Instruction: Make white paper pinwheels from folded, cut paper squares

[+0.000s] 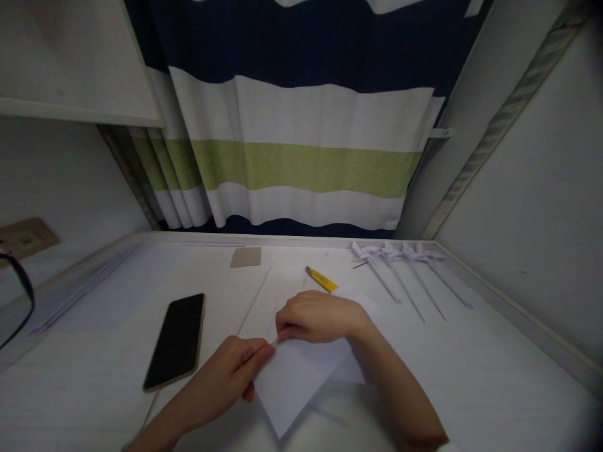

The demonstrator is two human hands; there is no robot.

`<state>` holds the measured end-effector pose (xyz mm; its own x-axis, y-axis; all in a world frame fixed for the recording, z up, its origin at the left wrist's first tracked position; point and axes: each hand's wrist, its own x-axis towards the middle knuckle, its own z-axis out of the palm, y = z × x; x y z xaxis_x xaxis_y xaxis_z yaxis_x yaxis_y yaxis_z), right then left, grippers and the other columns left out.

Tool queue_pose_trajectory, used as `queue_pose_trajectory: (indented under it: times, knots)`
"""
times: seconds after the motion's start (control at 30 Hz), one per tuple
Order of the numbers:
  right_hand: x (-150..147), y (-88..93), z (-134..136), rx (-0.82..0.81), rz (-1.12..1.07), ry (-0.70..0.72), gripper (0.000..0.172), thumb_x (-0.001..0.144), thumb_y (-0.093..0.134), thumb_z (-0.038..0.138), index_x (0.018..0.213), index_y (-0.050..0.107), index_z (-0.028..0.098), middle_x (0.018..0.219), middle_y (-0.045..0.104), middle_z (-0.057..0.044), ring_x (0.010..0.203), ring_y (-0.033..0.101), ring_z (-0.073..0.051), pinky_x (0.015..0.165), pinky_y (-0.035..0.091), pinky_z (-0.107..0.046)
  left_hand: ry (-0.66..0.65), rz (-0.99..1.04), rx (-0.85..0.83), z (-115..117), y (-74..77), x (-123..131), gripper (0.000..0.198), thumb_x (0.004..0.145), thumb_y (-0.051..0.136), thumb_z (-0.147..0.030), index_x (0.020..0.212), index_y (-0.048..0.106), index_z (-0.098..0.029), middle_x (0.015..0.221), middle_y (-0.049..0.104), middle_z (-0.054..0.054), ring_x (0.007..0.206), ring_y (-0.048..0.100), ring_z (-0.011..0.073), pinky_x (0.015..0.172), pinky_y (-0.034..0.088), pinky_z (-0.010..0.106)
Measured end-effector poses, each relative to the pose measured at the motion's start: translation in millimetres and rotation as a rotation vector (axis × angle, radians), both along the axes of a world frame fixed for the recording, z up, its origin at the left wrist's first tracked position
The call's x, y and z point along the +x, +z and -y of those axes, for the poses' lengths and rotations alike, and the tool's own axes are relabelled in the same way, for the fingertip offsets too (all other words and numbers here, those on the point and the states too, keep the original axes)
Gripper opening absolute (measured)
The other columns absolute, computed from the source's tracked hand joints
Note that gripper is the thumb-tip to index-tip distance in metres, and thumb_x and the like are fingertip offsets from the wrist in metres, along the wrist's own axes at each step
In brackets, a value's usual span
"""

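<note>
A sheet of white paper [301,376] is held up at a tilt, one corner pointing down toward me. At its upper left edge my left hand [235,370] pinches it between thumb and fingers. Close beside, my right hand [313,317] grips the same edge, fingers curled and wrist bent over the sheet. The fingertips of both hands nearly meet. More white paper [353,370] shows behind the held sheet, partly hidden by my right forearm. Just beyond my right hand lies a yellow utility knife [321,279].
A black-screened phone [176,342] lies left of my hands. A beige square card [245,257] is farther back. Several thin sticks topped with folded white paper [407,251] lie at the back right. A striped curtain [311,166] hangs behind the white table [494,376]; walls flank both sides.
</note>
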<state>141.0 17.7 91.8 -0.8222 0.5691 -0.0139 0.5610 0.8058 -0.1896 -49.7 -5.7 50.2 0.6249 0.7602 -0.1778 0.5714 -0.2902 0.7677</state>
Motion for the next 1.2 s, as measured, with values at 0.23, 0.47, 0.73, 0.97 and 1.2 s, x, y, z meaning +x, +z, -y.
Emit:
queue_pose_trajectory:
  times: [0.23,0.47,0.73,0.97,1.2]
  knots:
    - [22,3.0,-11,-0.069,-0.095,-0.044,0.018,0.083,0.043,0.027,0.080,0.058,0.017,0.078,0.062,-0.002,0.074,0.055,-0.013,0.065,0.038,-0.022,-0.004,-0.043,0.025,-8,9.4,-13,0.036,0.083,0.032,-0.038,0.055,0.042,-0.017,0.044,0.042,-0.005,0.046,0.047,0.0112,0.049,0.035,0.019]
    - [65,8.0,-15,-0.006,-0.167,-0.263,0.017,0.082,0.042,0.022,0.078,0.058,0.016,0.078,0.060,-0.004,0.072,0.053,-0.013,0.066,0.039,-0.024,0.001,-0.040,0.006,-21,11.6,-40,0.037,0.083,0.034,-0.040,0.056,0.047,-0.017,0.048,0.041,-0.004,0.046,0.046,0.0103,0.047,0.034,0.018]
    - [120,11.9,-14,0.242,-0.368,-0.773,0.024,0.083,0.033,0.026,0.080,0.054,0.014,0.077,0.056,-0.010,0.070,0.050,-0.019,0.064,0.038,-0.033,0.205,0.166,-0.214,-31,-2.4,-72,0.038,0.079,0.039,-0.046,0.060,0.052,-0.016,0.050,0.045,-0.004,0.045,0.043,0.0093,0.043,0.035,0.017]
    - [78,-7.8,-23,-0.149,-0.524,-0.656,0.053,0.073,0.052,0.041,0.118,0.042,0.015,0.124,0.043,-0.014,0.107,0.045,-0.025,0.090,0.032,-0.039,0.249,0.398,-0.174,-34,-15.7,-57,0.034,0.075,0.048,-0.046,0.062,0.060,-0.018,0.056,0.052,-0.002,0.054,0.048,0.0119,0.050,0.040,0.018]
    - [56,-35.9,-48,-0.511,-0.646,-0.475,0.084,0.059,0.066,0.028,0.130,0.025,0.012,0.123,0.045,-0.016,0.103,0.050,-0.024,0.086,0.040,-0.037,0.242,0.636,-0.073,-34,-5.2,-63,0.029,0.072,0.054,-0.045,0.084,0.068,-0.022,0.098,0.061,0.003,0.089,0.051,0.0207,0.076,0.040,0.024]
